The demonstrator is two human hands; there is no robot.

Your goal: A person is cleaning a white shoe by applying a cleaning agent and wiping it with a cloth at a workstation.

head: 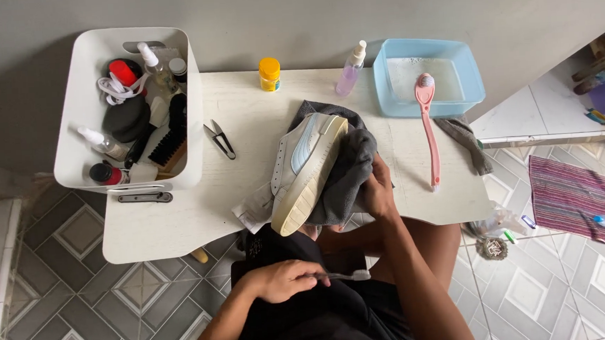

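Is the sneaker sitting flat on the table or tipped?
Tipped: the sneaker lies on its side on the grey cloth, sole edge showing.

Home corner: tiled floor [85,274], low table [166,227].

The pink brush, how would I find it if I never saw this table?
Look at the white table, then its far right corner with the blue tub. The pink brush leans out of it, its long handle lying on the tabletop. Nothing else there is pink.
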